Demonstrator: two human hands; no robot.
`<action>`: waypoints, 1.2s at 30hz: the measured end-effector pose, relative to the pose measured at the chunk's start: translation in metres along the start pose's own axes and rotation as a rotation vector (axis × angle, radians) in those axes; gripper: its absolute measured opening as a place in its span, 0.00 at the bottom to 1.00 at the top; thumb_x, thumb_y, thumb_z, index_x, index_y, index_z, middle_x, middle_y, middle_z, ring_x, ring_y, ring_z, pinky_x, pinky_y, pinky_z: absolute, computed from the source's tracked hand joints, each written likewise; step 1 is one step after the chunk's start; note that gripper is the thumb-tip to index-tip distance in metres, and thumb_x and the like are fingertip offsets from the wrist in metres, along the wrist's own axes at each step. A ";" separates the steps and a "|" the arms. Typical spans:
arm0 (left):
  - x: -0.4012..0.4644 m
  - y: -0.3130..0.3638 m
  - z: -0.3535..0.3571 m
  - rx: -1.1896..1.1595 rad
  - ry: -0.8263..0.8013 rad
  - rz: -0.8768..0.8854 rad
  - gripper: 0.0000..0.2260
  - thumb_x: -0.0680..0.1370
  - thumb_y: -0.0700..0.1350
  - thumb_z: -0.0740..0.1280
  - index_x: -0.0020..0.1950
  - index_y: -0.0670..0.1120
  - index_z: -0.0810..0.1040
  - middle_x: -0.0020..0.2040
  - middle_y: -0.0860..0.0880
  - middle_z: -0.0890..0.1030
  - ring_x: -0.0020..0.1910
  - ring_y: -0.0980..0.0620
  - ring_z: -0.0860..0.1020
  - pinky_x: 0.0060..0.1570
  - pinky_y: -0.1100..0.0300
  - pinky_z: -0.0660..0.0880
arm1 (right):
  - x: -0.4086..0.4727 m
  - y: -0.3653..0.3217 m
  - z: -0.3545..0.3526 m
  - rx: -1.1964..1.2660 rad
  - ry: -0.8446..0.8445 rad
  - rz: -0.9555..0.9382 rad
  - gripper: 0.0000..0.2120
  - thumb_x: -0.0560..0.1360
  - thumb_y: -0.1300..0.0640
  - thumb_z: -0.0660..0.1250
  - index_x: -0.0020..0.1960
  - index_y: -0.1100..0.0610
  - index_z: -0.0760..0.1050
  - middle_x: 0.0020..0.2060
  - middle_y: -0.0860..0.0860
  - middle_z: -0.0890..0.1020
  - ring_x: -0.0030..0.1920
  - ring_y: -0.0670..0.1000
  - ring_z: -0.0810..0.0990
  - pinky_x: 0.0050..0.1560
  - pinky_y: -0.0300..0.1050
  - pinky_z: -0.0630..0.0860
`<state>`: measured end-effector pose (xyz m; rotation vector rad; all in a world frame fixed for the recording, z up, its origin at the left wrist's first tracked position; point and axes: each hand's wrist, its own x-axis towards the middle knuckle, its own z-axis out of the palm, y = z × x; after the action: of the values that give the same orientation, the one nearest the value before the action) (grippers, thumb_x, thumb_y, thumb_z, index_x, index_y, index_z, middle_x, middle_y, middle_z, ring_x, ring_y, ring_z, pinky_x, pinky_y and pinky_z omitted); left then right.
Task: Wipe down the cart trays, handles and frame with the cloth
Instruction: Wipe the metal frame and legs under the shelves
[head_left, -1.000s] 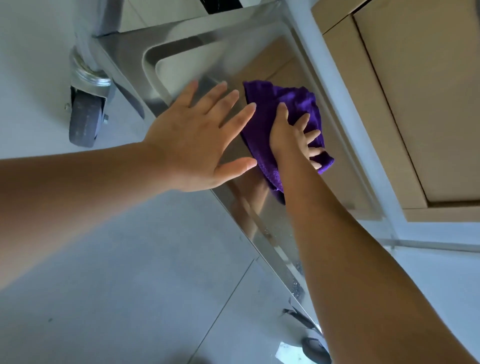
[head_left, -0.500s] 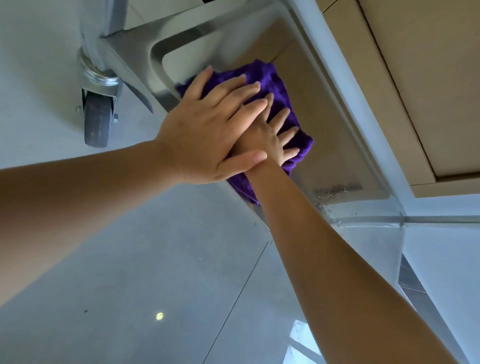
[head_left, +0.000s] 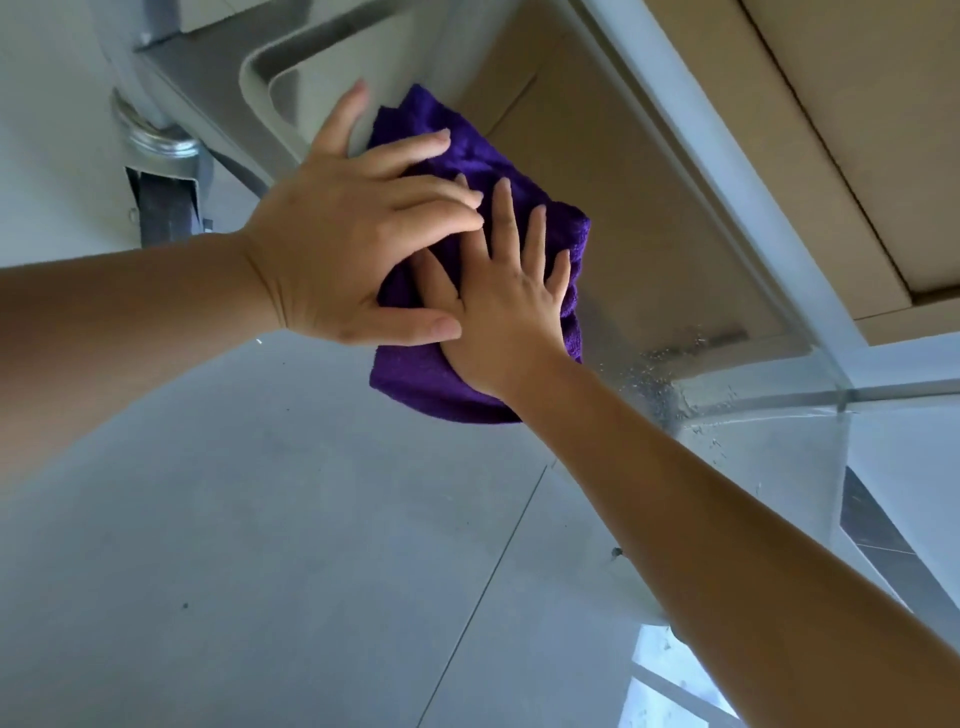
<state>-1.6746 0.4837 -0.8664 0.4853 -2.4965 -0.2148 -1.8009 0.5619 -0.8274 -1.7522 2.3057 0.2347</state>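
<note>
A: Purple cloth (head_left: 488, 171) spread flat on the shiny steel tray (head_left: 649, 234), low on the cart, near the tray's rounded left corner.
B: Right hand (head_left: 498, 306) pressed palm-down on the cloth, fingers splayed and straight. Not gripping, just flattening it against the metal.
A: Left hand (head_left: 353, 244) laid flat too, fingers extended, overlapping the right hand's fingers and thumb. Index finger past the cloth's edge, over the tray rim. Thumb stretched along the near side, its tip against the right hand.
B: So both hands unclenched, bearing down on the cloth rather than holding it.
A: Near edge of the cloth hanging over the tray's front lip, below the right wrist.
B: Scatter of specks or droplets (head_left: 670, 364) on the tray just right of the cloth, toward the far-right corner. Hard to tell which.
A: Caster wheel (head_left: 166, 202) under the cart's left post, resting on the grey tiled floor (head_left: 260, 519).
B: Tan cabinet fronts (head_left: 831, 130) beyond the tray, reflected in the metal.
A: Both forearms bare, reaching in from the lower corners.
</note>
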 end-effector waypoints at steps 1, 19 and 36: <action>0.000 -0.001 0.000 -0.004 -0.004 -0.001 0.38 0.74 0.71 0.46 0.63 0.41 0.75 0.62 0.45 0.78 0.68 0.39 0.68 0.65 0.29 0.51 | -0.003 0.002 0.000 -0.005 0.004 -0.017 0.32 0.78 0.37 0.45 0.77 0.48 0.39 0.76 0.51 0.38 0.75 0.58 0.35 0.73 0.62 0.39; -0.002 -0.008 0.001 0.135 -0.085 0.083 0.35 0.73 0.67 0.51 0.60 0.40 0.78 0.61 0.42 0.79 0.63 0.39 0.74 0.65 0.30 0.51 | -0.059 0.108 0.015 -0.153 0.003 -0.537 0.34 0.76 0.31 0.41 0.76 0.48 0.48 0.76 0.50 0.50 0.76 0.59 0.46 0.72 0.65 0.47; 0.011 0.063 0.003 0.135 -0.171 -0.012 0.28 0.77 0.59 0.50 0.59 0.38 0.77 0.63 0.37 0.75 0.63 0.38 0.73 0.61 0.35 0.63 | -0.115 0.116 0.019 0.141 0.324 -0.299 0.26 0.77 0.40 0.53 0.71 0.50 0.60 0.72 0.54 0.62 0.72 0.57 0.58 0.69 0.65 0.59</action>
<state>-1.7030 0.5373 -0.8469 0.5584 -2.6874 -0.0962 -1.8818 0.7045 -0.8146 -2.1559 2.1507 -0.2775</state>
